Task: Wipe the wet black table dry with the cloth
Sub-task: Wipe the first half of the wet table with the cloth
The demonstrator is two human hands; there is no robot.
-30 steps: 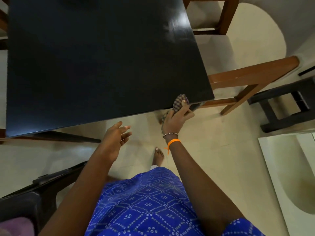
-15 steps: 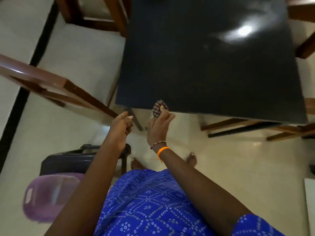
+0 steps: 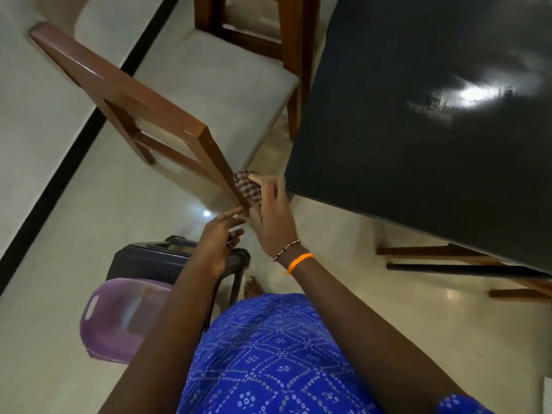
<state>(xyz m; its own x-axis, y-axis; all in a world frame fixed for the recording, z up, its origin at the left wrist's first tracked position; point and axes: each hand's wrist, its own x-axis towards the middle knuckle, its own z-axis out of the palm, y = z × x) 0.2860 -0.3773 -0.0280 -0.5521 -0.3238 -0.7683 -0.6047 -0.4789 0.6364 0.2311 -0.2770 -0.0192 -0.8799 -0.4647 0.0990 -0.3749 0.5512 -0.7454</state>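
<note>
Gripping the cloth point(image 3: 248, 188) in our right hand point(image 3: 270, 216) at centre frame, left hand point(image 3: 219, 243) loose-fingered, empty, we risk snagging the chair point(image 3: 143, 106) and missing the table point(image 3: 418, 144) corner.

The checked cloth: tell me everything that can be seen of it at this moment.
The checked cloth is a small fabric piece in a dark and pale check, bunched into a wad. The right hand grips it, fingers curled over its top, so only its upper left part shows. It sits just off the near left corner of the black table, beside the brown wooden chair's leg; contact with either cannot be told.
</note>
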